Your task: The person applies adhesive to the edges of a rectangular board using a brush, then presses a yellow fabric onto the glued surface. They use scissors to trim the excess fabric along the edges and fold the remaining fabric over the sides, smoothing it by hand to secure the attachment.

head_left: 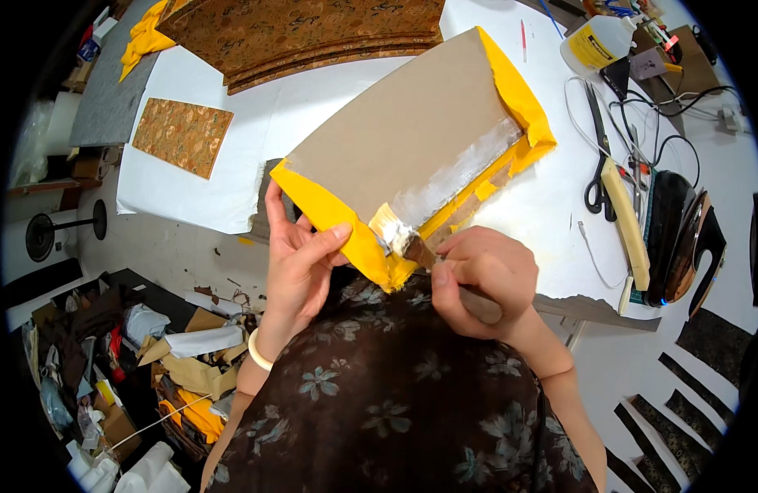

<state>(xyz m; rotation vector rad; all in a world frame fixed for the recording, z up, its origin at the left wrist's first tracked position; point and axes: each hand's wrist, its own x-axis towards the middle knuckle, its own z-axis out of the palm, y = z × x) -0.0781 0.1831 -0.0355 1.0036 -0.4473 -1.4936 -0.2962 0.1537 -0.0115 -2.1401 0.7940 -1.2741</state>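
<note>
A grey-brown board [395, 123] lies at a slant at the near edge of the table, with yellow cloth [334, 215] folded over its left and right ends. My left hand [297, 267] is closed on the board's left end, thumb pressing the yellow cloth from above. Closed around the handle of a flat brush [418, 250], my right hand [492, 275] keeps its bristles, loaded with white paste, against the near left corner. A wet white streak [465, 168] runs along the board's near side. Frayed yellow cloth and brown scraps show along that edge.
At the back lie stacked brown patterned panels [313, 37]; a smaller patterned piece [182, 136] sits left. Black scissors [598, 152], cables, a yellowish strip [627, 222], a clothes iron [700, 246] and a white jug [597, 45] occupy the right. Scraps [202, 345] heap at lower left.
</note>
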